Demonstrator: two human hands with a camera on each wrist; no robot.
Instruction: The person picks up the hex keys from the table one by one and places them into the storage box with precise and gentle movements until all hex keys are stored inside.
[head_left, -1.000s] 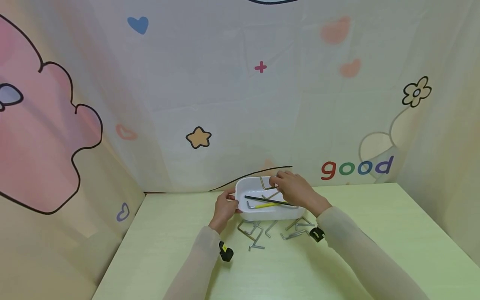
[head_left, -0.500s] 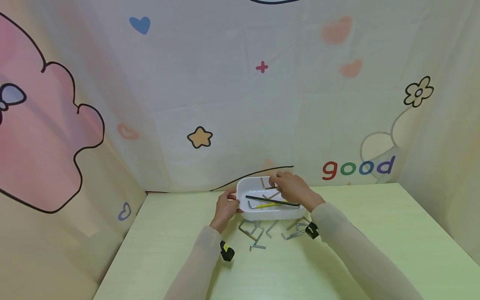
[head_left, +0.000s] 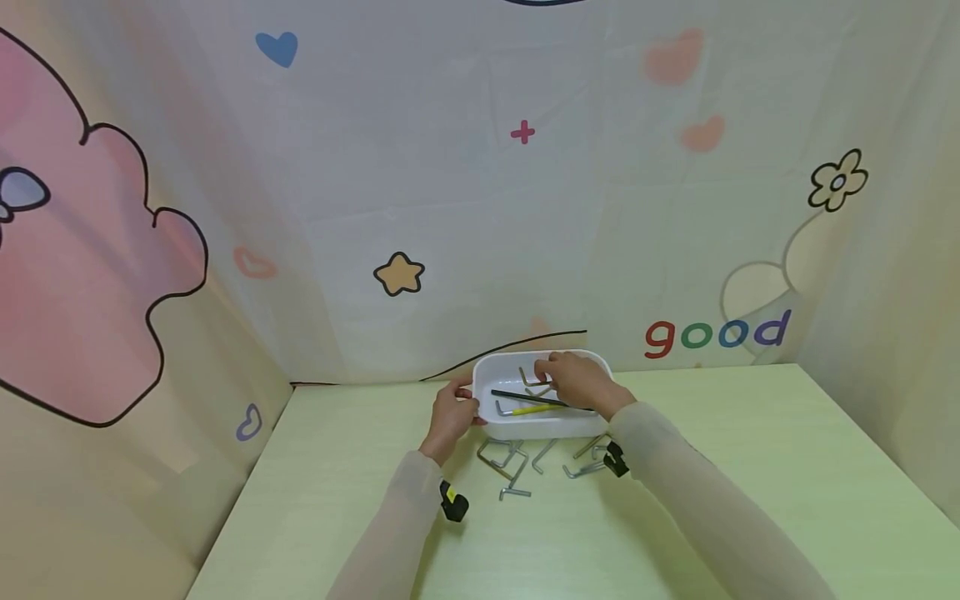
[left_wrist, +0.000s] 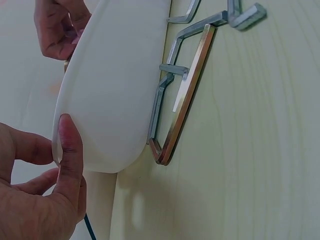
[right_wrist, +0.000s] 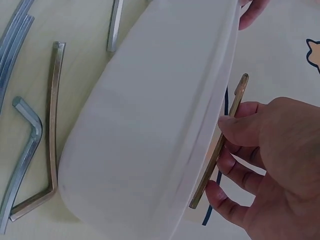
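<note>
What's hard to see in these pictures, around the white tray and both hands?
Floor of the white tray: both wrist views, hidden by its outer wall.
Right end of the yellow hex key: head view, behind the black rod and right hand.
Left hand: left wrist view, cut off by the left edge.
Upper-left silver hex keys: right wrist view, cut off by the left edge.

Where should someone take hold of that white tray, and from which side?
I'd pinch the white tray by its rim at the end on the person's left, coming in from the left: the upright wall offers a thin edge there, while loose hex keys lie along the near side.
</note>
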